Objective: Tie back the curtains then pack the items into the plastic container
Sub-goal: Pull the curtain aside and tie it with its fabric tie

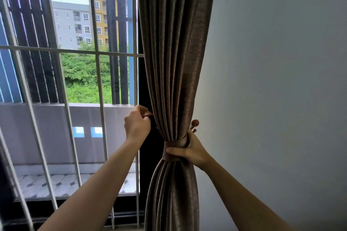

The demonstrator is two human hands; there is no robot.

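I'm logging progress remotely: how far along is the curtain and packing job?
Done: the brown curtain is gathered, with its tie-back band wrapped round it. In hand: the right hand grips the band beside the wall hook; the left hand pinches the curtain's edge. Left: packing; no container or items are in view.

1. No words, labels, brands, numbers or signs can be read anywhere in the view.
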